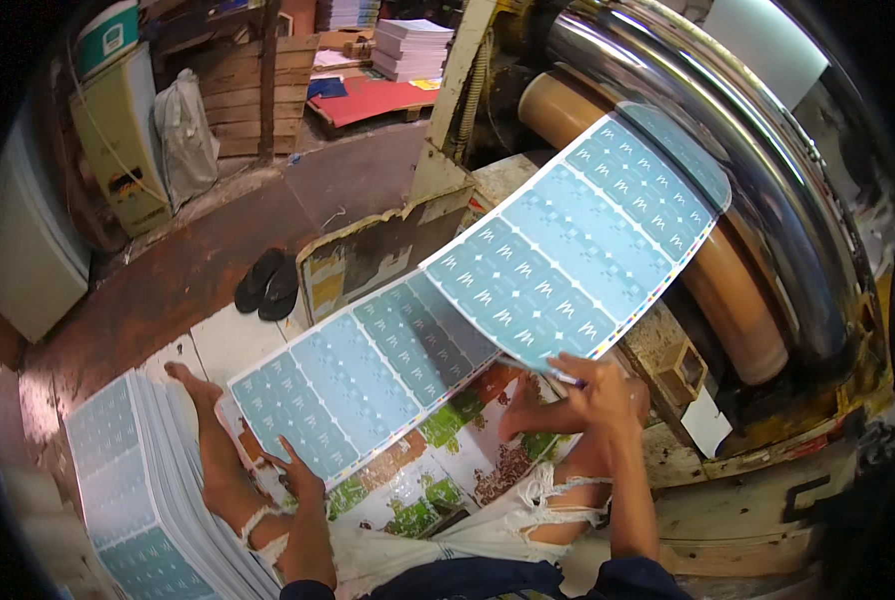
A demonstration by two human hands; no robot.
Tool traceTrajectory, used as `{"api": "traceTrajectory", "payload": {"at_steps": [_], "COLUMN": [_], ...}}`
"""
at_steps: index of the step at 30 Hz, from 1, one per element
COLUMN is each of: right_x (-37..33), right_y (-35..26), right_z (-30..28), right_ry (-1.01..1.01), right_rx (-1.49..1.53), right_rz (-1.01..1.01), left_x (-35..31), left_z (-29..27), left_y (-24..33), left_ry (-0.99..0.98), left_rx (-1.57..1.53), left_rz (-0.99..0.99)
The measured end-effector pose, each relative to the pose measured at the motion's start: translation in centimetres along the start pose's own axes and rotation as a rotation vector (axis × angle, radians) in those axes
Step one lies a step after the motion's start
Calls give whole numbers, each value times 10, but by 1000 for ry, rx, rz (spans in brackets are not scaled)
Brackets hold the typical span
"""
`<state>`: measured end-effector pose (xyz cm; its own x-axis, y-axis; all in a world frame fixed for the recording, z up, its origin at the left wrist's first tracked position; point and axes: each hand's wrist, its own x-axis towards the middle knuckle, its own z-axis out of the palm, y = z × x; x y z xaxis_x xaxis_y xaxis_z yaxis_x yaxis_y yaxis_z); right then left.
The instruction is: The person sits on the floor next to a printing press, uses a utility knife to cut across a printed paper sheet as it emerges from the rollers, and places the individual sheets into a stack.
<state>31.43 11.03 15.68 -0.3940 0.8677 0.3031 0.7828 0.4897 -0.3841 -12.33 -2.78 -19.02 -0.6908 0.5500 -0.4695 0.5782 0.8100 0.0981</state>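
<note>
A printed teal sheet point(578, 235) with pale blue bands slopes down from the rollers, its far end passing against the metal one. My right hand point(608, 388) is at its near right corner, fingers closed round a slim, purple-marked stick-like thing point(572, 380) whose kind I cannot make out. Below, a second sheet point(343, 365) of the same pattern lies flat, its far end hidden under the first. My left hand point(296, 470) rests at its near edge, fingers apart and extended onto the print.
Large metal rollers point(688, 120) and a brown roller point(738, 310) stand at the right. A tall stack of printed sheets point(158, 480) is at my left, beside my leg. Dark slippers point(268, 285) lie on the floor. Farther back are a paper pile point(411, 50) and a white sack point(185, 135).
</note>
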Motion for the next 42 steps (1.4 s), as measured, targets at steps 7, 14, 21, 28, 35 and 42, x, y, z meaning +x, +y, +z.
{"api": "traceTrajectory", "payload": {"at_steps": [7, 14, 21, 28, 35, 42], "right_x": [-11, 14, 69, 158, 161, 124], "right_y": [-26, -13, -9, 93, 199, 341], "right_z": [-3, -32, -32, -91, -138, -185], "right_ry": [-124, -466, -777, -699, 632, 1172], "right_rx": [118, -42, 55, 674, 650, 528], "right_rz": [149, -126, -343, -19, 396, 481], "left_x": [8, -55, -151, -159, -159, -135], "left_z": [22, -72, -150, -138, -144, -135], "left_y": [12, 166, 296, 272, 236, 198], "left_ry": [37, -535, -978, -520, -557, -466], "left_rx": [-58, -938, -1775, -1548, -1587, -1511], "left_rz": [22, 500, 452, 510, 486, 466]}}
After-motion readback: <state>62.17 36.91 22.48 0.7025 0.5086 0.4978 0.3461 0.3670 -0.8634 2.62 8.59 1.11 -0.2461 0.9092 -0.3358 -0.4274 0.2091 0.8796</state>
